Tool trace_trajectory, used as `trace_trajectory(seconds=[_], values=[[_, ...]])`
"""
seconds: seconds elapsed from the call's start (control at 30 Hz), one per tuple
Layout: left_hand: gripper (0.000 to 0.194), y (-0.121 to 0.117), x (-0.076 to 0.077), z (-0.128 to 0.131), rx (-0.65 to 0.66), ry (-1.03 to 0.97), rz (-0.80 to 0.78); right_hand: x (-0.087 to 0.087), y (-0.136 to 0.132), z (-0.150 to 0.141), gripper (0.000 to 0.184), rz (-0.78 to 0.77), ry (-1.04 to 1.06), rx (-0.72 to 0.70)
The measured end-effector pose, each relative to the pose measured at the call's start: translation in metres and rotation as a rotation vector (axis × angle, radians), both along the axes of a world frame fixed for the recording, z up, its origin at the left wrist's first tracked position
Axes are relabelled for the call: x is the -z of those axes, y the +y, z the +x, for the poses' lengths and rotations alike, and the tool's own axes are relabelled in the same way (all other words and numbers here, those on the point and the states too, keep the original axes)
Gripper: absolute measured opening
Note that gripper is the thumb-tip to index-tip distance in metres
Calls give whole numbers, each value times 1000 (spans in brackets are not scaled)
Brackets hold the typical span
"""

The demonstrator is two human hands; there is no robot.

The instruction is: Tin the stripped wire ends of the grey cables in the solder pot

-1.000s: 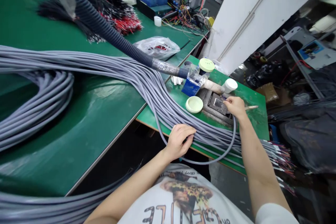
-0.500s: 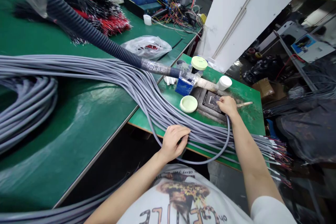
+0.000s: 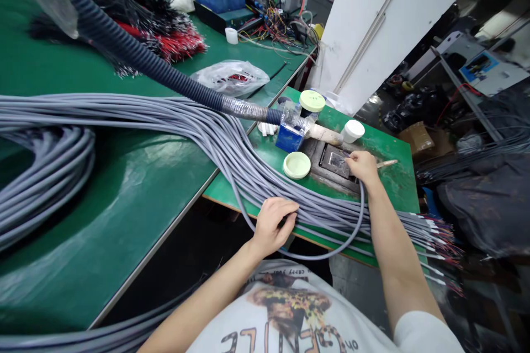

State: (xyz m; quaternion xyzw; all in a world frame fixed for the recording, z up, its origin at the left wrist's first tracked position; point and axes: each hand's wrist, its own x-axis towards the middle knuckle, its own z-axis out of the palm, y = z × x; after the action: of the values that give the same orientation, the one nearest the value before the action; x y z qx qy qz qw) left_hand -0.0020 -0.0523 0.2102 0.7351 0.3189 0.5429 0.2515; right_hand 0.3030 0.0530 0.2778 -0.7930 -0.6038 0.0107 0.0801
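The large green table (image 3: 124, 187) meets a smaller green table (image 3: 395, 146), its left edge crossed by a bundle of gray cables (image 3: 248, 160) whose stripped ends overhang the smaller one's right edge; that overhang could drag cables down if the bundle slips. A ribbed hose (image 3: 136, 58) slants over both, ending above the blue box (image 3: 290, 138); a snag there might knock it over.

The left hand (image 3: 273, 226) rests at the bundle's near edge, fingers loosely curved; whether it grips anything, I cannot tell. The right hand (image 3: 363, 167) pinches the end of one looped gray cable (image 3: 361, 204) by the dark metal block (image 3: 325, 160), mid-table. If the block is hot, a slip could burn fingertips or the cable's jacket. The loop sags past the near edge, so a tug could jerk that end, perhaps into the white tub (image 3: 353, 130).
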Motion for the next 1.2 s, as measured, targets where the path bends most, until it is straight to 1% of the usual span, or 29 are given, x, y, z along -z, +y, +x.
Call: trace_trajectory(seconds=[0.07, 0.13, 0.17, 0.23, 0.3, 0.33, 0.4, 0.47, 0.5, 0.6, 0.7, 0.9, 1.1, 1.2], values=[[22, 5, -11, 0, -12, -27, -25, -3, -7, 4, 24, 67, 46, 3], [20, 18, -29, 2, -53, -45, 6, -4, -14, 6, 27, 133, 92, 12], [21, 28, -40, 4, -74, -30, 42, -4, -18, 7, 28, 163, 113, 16], [23, 55, -62, 15, -115, 41, 122, -3, -25, 8, 28, 218, 151, 23], [26, 89, -80, 31, -128, 182, 177, -3, -29, 7, 27, 262, 185, 23], [28, 106, -87, 40, -134, 258, 206, -2, -31, 7, 27, 280, 200, 21], [37, 138, -95, 59, -127, 440, 231, -2, -34, 4, 27, 308, 230, 14], [43, 161, -96, 74, -135, 586, 258, -1, -35, 2, 27, 328, 258, 8], [45, 169, -95, 79, -137, 645, 268, 0, -36, 1, 27, 336, 270, 6], [46, 181, -90, 87, -148, 751, 277, 3, -35, -1, 27, 354, 302, 3], [42, 183, -87, 88, -155, 774, 273, 5, -34, -1, 27, 362, 323, -2], [30, 184, -86, 88, -157, 771, 256, 8, -33, 0, 27, 368, 346, -4], [29, 186, -84, 89, -164, 755, 248, 8, -33, 1, 27, 364, 361, 3], [37, 187, -87, 88, -142, 749, 239, 3, -34, -3, 27, 351, 381, -19]])
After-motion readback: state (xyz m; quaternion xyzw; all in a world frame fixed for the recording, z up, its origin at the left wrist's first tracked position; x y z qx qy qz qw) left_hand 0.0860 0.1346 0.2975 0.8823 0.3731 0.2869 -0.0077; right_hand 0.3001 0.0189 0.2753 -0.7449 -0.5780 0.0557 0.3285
